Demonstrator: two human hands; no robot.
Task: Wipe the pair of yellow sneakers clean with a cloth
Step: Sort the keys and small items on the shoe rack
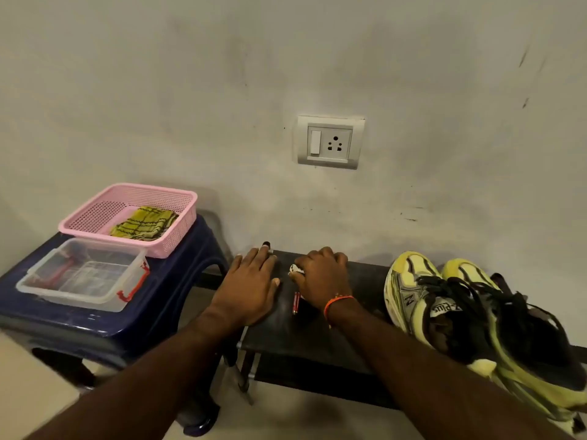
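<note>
Left of the flat left fingers (265, 260), the cloth (144, 223) should be gathered first; right fingers (327, 257) are curled, grasp unclear; sneakers (444, 300) untouched.

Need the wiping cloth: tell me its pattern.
Yellow-green with dark checked lines, cloth, head view.

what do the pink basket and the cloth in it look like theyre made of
Pink basket: looks like moulded plastic, matte, walls and floor a fine grid of holes. Cloth: seems woven fabric, yellow-green with dark checks, lying soft and rumpled.
</note>
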